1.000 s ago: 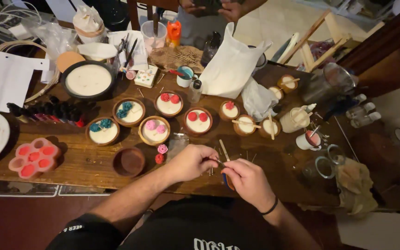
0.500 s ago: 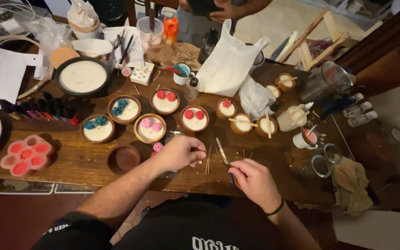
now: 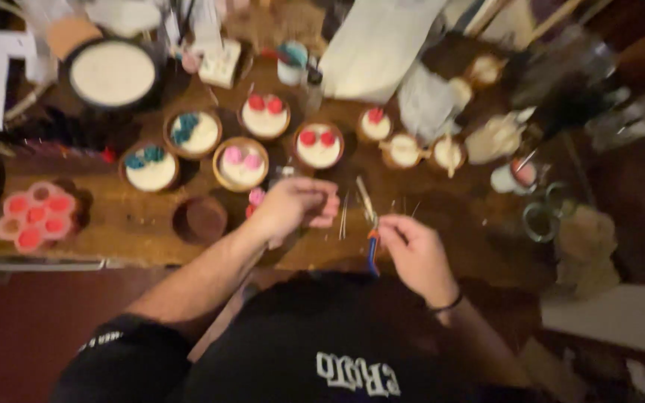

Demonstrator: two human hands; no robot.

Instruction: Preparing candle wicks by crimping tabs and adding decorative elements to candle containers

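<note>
The view is blurred. My left hand (image 3: pixel 296 205) hovers over the wooden table (image 3: pixel 121 227) with curled fingers, just below a wooden bowl of white wax topped with pink roses (image 3: pixel 241 164); whether it pinches anything is unclear. My right hand (image 3: pixel 412 250) grips scissors with a blue and orange handle (image 3: pixel 372 250), blades pointing away from me. Thin wicks (image 3: pixel 343 216) lie on the table between the hands.
Several wax-filled wooden bowls with red, blue or pink roses stand in a row behind the hands. An empty wooden bowl (image 3: pixel 199 219) and a pink mould (image 3: pixel 35 216) sit left. A large black bowl of wax (image 3: pixel 112 72), a white bag (image 3: pixel 382 45) and glass jars (image 3: pixel 543 220) crowd the rest.
The camera tipped down and the picture blurred. My left hand lifted away from the right hand toward the bowls. The right hand stays on the scissors.
</note>
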